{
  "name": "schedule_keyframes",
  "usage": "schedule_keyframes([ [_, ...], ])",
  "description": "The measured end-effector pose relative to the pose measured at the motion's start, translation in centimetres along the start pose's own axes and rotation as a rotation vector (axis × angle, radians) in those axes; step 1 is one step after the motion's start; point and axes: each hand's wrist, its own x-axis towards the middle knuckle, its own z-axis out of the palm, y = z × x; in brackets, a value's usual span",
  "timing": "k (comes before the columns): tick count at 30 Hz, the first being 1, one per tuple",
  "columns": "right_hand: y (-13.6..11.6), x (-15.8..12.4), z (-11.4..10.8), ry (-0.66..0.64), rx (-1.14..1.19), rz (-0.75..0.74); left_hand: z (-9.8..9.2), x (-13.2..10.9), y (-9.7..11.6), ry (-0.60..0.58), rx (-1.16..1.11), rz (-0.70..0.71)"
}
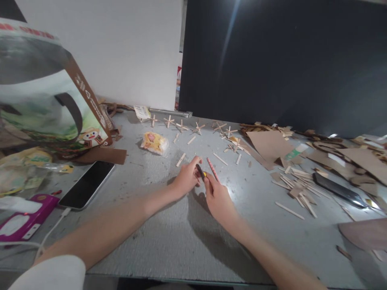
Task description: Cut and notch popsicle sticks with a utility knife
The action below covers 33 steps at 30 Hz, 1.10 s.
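Observation:
Near the middle of the table, my right hand [220,197] is closed on a short, slim dark tool [200,172] with a yellow part. The curled fingers of my left hand [188,177] pinch around the tool's far end, and what else they may hold is hidden. A thin red-and-white patterned stick, perhaps a pencil [212,168], points away from my right hand; I cannot tell whether it is held or lies behind. Loose flat wooden sticks [220,159] lie just beyond both hands, and another stick [180,160] is beside my left fingers.
Several star-shaped stick pieces [182,126] stand in a row at the back. A small wrapped packet [155,143] lies before them. At right are a stick pile [298,189], cardboard [266,144] and a black object [338,190]. A phone [87,184] and purple power strip [22,219] sit left.

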Motion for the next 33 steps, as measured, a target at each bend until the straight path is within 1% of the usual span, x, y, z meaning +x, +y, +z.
schedule_keyframes([
  [4,0.0,0.0,-0.1,-0.002,-0.006,0.008,-0.4,0.2,0.0,-0.028,0.043,-0.010],
  [11,0.1,0.0,0.1,-0.016,0.019,0.012,0.7,-0.3,0.3,0.021,-0.092,-0.052],
  [16,0.1,-0.1,0.0,-0.001,0.020,0.012,0.3,-0.2,0.0,-0.031,-0.026,-0.044],
  [19,0.1,0.0,-0.1,0.005,0.018,0.002,0.2,0.0,-0.2,-0.030,0.003,-0.040],
  [24,0.2,0.1,0.0,0.007,0.011,-0.016,0.7,-0.4,0.2,-0.023,-0.071,-0.089],
  [26,0.2,0.0,0.1,0.016,0.010,-0.019,0.8,-0.4,0.3,-0.017,-0.089,-0.088],
  [29,0.2,-0.1,0.1,0.025,0.010,-0.021,0.5,-0.2,0.0,-0.025,-0.060,-0.060],
  [33,0.3,0.1,0.0,0.020,0.011,-0.019,0.0,0.2,-0.4,-0.058,0.032,-0.034],
])
